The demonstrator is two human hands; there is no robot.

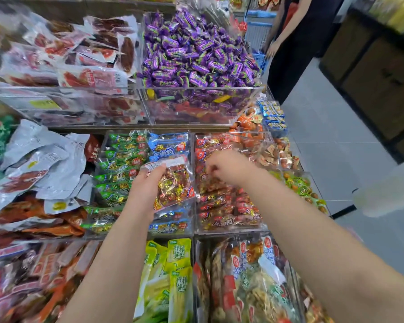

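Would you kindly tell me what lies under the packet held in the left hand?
Blue packets show beneath the red-and-gold packet that the left hand holds, past its far and near edges; those directly under it are covered.

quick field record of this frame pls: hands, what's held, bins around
setting: shop display of clear acrylic bins with packaged snacks
left hand: grips clear plastic packet of red-and-gold wrapped snacks
right hand: fingers curled over red snack packets in bin; grip unclear
beside held packet: green snack packets
upper tier: heap of purple wrapped candies
background: second person in dark clothes
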